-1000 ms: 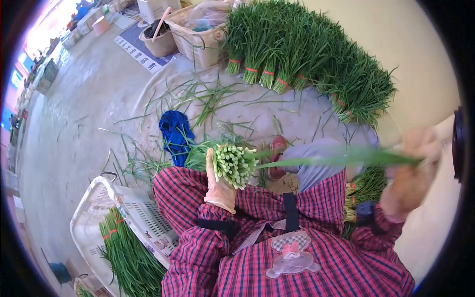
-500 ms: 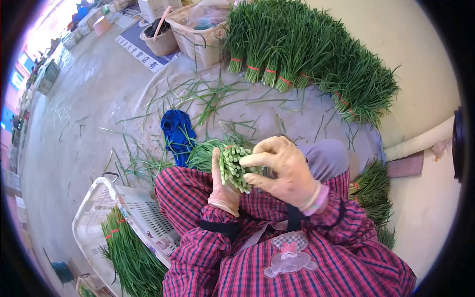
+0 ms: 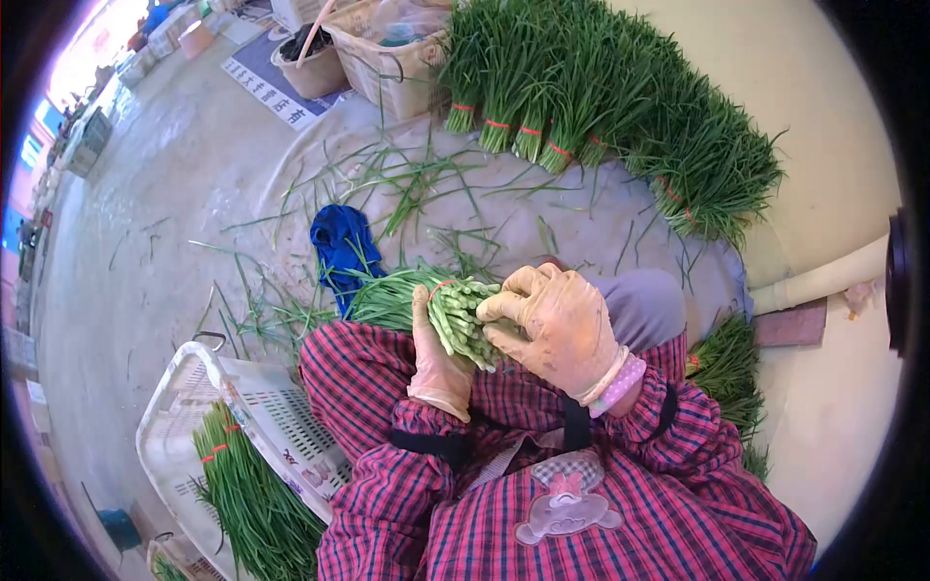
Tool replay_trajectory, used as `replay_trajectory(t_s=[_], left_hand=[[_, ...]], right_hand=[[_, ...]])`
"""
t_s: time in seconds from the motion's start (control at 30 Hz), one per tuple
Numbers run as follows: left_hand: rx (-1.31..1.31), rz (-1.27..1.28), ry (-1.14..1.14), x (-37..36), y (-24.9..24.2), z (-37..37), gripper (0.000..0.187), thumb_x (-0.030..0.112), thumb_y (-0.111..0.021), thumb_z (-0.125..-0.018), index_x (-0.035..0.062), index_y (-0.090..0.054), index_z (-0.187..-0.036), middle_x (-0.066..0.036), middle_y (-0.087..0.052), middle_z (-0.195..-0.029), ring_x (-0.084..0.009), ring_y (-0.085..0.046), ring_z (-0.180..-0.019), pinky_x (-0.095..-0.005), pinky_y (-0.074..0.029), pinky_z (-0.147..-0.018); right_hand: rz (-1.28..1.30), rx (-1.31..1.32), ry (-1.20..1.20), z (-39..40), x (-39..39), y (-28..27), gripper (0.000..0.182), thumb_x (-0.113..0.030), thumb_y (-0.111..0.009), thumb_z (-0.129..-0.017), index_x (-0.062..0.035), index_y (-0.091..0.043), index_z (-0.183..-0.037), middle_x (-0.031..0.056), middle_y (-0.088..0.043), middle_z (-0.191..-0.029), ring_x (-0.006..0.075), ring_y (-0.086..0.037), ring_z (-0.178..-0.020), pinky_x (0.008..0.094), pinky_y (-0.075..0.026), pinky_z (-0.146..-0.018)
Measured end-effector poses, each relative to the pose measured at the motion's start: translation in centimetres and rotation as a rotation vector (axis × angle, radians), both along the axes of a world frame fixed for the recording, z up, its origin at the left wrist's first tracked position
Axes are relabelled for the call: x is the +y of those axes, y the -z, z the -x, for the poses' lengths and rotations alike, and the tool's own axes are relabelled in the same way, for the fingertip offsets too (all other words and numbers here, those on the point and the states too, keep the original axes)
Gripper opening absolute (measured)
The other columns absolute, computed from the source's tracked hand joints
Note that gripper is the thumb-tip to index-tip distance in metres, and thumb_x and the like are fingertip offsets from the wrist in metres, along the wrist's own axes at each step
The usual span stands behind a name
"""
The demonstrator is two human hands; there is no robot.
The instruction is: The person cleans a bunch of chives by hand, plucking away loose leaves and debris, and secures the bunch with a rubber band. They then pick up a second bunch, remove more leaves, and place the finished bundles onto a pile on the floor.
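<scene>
In the head view, my gloved left hand (image 3: 441, 363) is wrapped around a bunch of chives (image 3: 463, 315) with a red band around its stems. The pale cut ends face right, and the green leaves trail left over my knee. My gloved right hand (image 3: 567, 329) is at those cut ends, thumb and forefinger bent together in a pinch against them. What sits between those fingertips is hidden. A crumpled blue cloth (image 3: 344, 250) lies just beyond the leaves.
Many banded chive bunches (image 3: 581, 87) stand along the wall at the back right; more chives (image 3: 727, 378) lie by my right side. A white plastic basket (image 3: 179, 387) holding chives stands at my left. Loose leaves (image 3: 417, 189) litter the ground sheet. A cream crate (image 3: 407, 77) is behind.
My right hand's spread fingers have drawn together at the cut ends. The bunch has turned slightly in my left hand, its ends now pointing more to the lower right.
</scene>
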State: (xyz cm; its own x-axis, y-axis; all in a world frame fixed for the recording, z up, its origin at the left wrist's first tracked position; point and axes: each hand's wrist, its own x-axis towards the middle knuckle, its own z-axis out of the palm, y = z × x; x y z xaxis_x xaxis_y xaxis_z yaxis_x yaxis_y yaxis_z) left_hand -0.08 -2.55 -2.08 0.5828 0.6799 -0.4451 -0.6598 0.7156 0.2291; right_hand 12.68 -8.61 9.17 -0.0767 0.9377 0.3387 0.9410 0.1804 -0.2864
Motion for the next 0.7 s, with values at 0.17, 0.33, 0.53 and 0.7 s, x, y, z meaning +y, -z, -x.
replay_trajectory(t_s=[0.17, 0.33, 0.53, 0.7], left_hand=[[-0.022, -0.005, -0.023, 0.0, 1.0, -0.2, 0.044, 0.052, -0.050, -0.094, 0.0126, -0.060, -0.112, -0.008, -0.065, -0.107, -0.0246, -0.063, -0.101, -0.0402, -0.053, -0.088], [0.039, 0.062, -0.077, 0.2, 1.7, -0.9, 0.055, 0.058, -0.051, -0.091, 0.0076, -0.061, -0.108, -0.011, -0.066, -0.105, -0.0289, -0.062, -0.097, -0.0442, -0.051, -0.088], [0.056, 0.120, -0.113, 0.6, 2.8, -1.2, 0.055, 0.058, -0.055, -0.089, 0.0067, -0.062, -0.107, -0.012, -0.066, -0.105, -0.0305, -0.063, -0.095, -0.0440, -0.051, -0.088], [0.060, 0.100, -0.071, 0.8, 1.2, -1.0, 0.058, 0.059, -0.056, -0.088, 0.0041, -0.062, -0.106, -0.013, -0.067, -0.100, -0.0304, -0.064, -0.090, -0.0428, -0.053, -0.085]], right_hand=[[0.012, -0.009, 0.019, 0.1, -0.2, 0.2, 0.016, -0.023, -0.071, -0.072, -0.0165, -0.067, -0.085, 0.0016, -0.059, -0.081, 0.0239, -0.058, -0.076, 0.0379, -0.048, -0.064], [0.049, -0.187, 0.040, 0.5, -0.3, 1.2, 0.011, -0.021, -0.067, -0.073, -0.0132, -0.063, -0.080, 0.0030, -0.056, -0.078, 0.0256, -0.058, -0.075, 0.0387, -0.048, -0.064], [0.024, -0.059, 0.069, 0.5, 0.0, 2.6, 0.011, -0.016, -0.068, -0.071, -0.0111, -0.059, -0.076, 0.0043, -0.055, -0.076, 0.0266, -0.059, -0.073, 0.0387, -0.048, -0.062], [-0.029, 0.053, 0.050, 0.7, -0.8, 1.2, 0.013, -0.013, -0.070, -0.069, -0.0109, -0.058, -0.073, 0.0040, -0.054, -0.072, 0.0254, -0.059, -0.069, 0.0371, -0.048, -0.059]])
